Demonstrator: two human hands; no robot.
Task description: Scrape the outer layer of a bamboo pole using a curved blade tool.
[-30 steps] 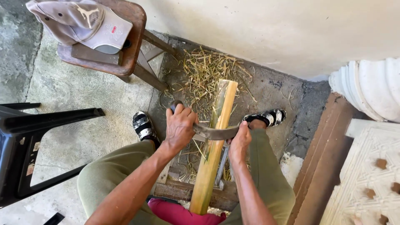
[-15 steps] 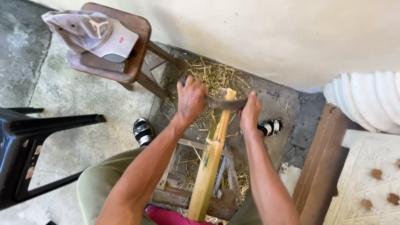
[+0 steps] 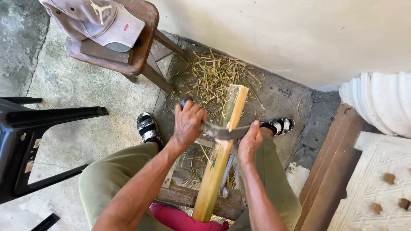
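- Nearest the camera: a magenta cushion (image 3: 180, 218) at the bottom edge, between the person's knees in olive-green trousers (image 3: 109, 184)
- Low wooden frame (image 3: 188, 197) of weathered slats on the floor just beyond the cushion; the near end of the bamboo pole (image 3: 218, 158) rests on it
- Bamboo pole runs from the frame away toward the wall, far end raised; upper face pale and bare
- Left hand (image 3: 188, 124) closed in a fist round the dark handle at one end of a curved blade (image 3: 222, 131); knuckles up, thumb side toward the pole
- Right hand (image 3: 250, 140) closed over the other end of the blade, fingers wrapped down; that end is hidden under the hand
- Blade lies crosswise over the pole, touching its upper face about midway along, one hand on each side of the pole
- Feet in black-and-white sandals planted either side: left sandal (image 3: 147, 128) beside the left hand, right sandal (image 3: 278, 125) beyond the right hand
- Heap of straw-coloured shavings (image 3: 214, 77) on the concrete floor (image 3: 77, 111) around and beyond the pole's far end, up to the wall foot
- Black plastic chair (image 3: 25, 141) at the left edge, only partly in view
- Brown wooden stool (image 3: 141, 47) farther off at upper left, with a grey cap (image 3: 94, 19) lying on its seat
- White fluted pillar base (image 3: 381, 102) and patterned white slab (image 3: 376, 188) at right
- Pale plastered wall (image 3: 278, 34) closes the far side
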